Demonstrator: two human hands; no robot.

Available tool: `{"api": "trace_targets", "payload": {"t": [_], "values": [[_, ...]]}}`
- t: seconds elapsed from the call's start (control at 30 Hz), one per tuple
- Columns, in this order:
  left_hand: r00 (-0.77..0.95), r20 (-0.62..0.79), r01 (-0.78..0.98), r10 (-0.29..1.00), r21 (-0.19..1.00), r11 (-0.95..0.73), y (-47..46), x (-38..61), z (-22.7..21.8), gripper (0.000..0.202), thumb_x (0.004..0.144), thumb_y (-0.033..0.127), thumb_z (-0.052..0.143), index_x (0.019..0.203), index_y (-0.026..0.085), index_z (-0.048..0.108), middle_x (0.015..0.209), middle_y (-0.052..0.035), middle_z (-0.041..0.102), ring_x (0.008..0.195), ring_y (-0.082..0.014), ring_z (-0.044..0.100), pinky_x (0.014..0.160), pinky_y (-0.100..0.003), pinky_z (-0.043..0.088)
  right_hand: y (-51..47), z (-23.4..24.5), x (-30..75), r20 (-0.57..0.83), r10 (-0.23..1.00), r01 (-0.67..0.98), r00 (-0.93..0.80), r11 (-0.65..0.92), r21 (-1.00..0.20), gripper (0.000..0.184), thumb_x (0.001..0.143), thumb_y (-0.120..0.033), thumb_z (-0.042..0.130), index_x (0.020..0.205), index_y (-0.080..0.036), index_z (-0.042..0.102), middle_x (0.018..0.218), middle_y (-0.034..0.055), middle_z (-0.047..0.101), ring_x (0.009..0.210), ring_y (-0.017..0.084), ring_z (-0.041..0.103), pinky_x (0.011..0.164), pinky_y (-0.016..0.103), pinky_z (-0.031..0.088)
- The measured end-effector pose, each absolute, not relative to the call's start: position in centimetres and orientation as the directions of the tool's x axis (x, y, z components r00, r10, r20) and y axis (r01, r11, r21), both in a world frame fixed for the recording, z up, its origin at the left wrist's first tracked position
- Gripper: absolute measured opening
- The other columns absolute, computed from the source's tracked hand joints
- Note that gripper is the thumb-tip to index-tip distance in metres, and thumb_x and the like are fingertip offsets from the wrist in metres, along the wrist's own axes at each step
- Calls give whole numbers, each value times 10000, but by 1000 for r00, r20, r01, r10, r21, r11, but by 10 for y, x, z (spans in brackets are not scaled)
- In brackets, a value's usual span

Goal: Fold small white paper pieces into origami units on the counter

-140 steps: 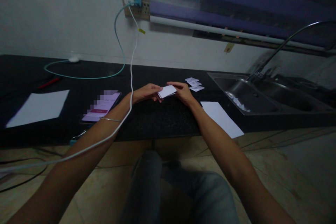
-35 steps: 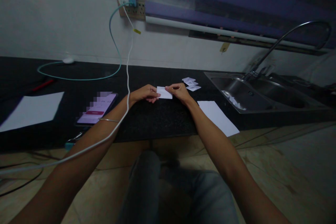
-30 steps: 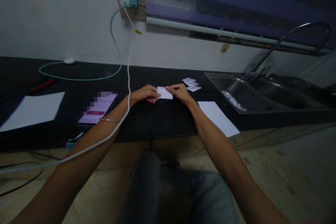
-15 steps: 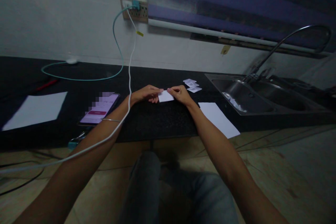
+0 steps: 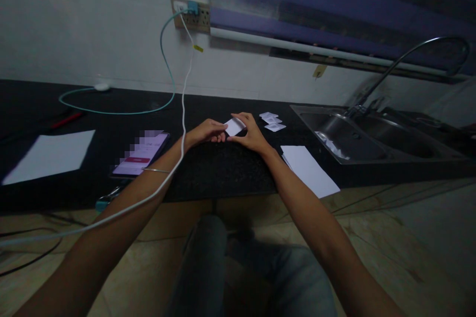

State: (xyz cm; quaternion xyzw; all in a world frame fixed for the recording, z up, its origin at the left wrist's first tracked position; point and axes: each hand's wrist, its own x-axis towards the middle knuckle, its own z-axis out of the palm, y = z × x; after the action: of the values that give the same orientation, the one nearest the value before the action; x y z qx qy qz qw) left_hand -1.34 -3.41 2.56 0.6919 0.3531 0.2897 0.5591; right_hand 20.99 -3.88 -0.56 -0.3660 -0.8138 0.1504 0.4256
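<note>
A small folded piece of white paper (image 5: 234, 127) is held just above the dark counter, between both hands. My left hand (image 5: 208, 132) pinches its left edge, thumb on top and the other fingers curled beneath. Around its right side curves my right hand (image 5: 252, 132), with the thumb at the near edge and the fingers at the far edge. Several small folded white papers (image 5: 274, 121) lie in an overlapping row to the right of my right hand. White sheets (image 5: 310, 171) rest beside my right forearm.
A phone (image 5: 141, 154) lies by my left forearm, with another white sheet (image 5: 52, 154) farther left. A white cable (image 5: 183, 124) hangs from the wall socket (image 5: 199, 17) across my left arm. A double steel sink (image 5: 357, 158) is set into the counter (image 5: 223, 173) at right.
My right hand has shifted from pinching the paper's top edge to spanning its right side, thumb and fingers spread apart. The paper has turned and tilted. My left hand keeps its hold.
</note>
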Motion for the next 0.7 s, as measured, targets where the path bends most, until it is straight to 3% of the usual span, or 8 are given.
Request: {"api": "trace_targets", "payload": {"t": [0.2,0.47,0.7], "values": [[577,-6,137,816,986,-90,-32,-12,24,244,921,231,622,746,85,709,652,-59,673,532,-69,564,473,-156,368,-37,-10,209,543,753,488,-371,656,-576,618,737,-438,841,1306,-303,643,1431,119,443,1376,327,429,1109,556,417],[549,-2,100,836,993,-63,-30,-12,21,167,924,169,591,825,75,688,691,-62,692,545,-70,591,462,-145,385,-39,-12,207,516,760,461,-395,650,-604,547,770,-544,785,1235,-273,684,1429,124,473,1364,312,459,1110,528,409],[555,13,117,832,989,-94,-27,-13,18,137,871,187,658,860,68,724,703,-83,727,556,-92,624,458,-151,416,-37,-10,209,501,753,412,-427,655,-634,502,786,-479,780,1218,-249,670,1389,131,534,1379,294,452,1107,505,408]]}}
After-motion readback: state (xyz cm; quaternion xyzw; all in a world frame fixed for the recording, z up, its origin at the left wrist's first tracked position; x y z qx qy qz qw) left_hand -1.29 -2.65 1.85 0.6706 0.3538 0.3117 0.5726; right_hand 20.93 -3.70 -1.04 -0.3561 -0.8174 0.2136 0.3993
